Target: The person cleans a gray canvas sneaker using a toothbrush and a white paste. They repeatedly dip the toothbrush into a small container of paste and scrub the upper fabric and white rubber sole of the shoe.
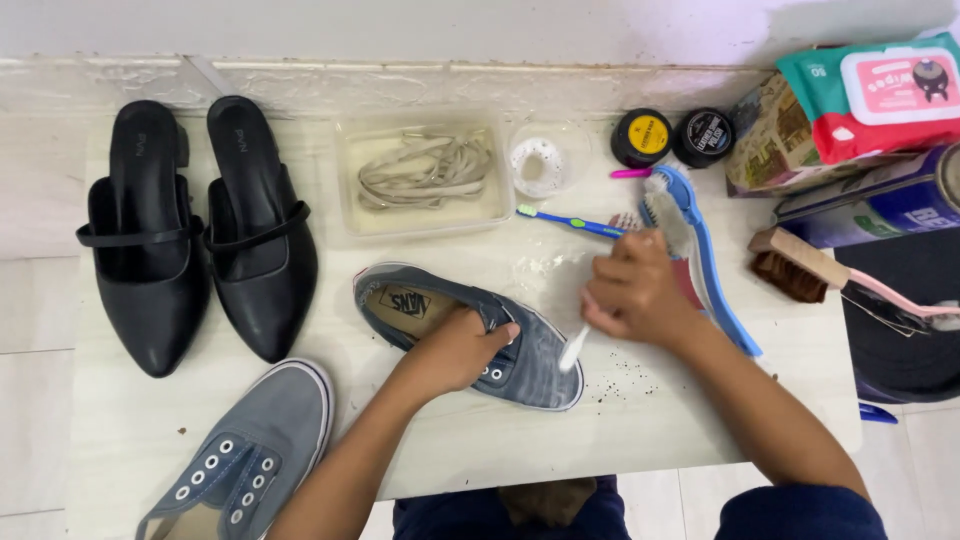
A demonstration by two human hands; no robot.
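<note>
Grey sneaker mid-table, left hand clamped on it, right hand gripping white brush at its toe edge.

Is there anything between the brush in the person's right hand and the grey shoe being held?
Nothing visible. The right hand holds the white brush with its tip against the grey shoe, which the left hand steadies.

Pumps left of sneaker (tray behind)
</note>
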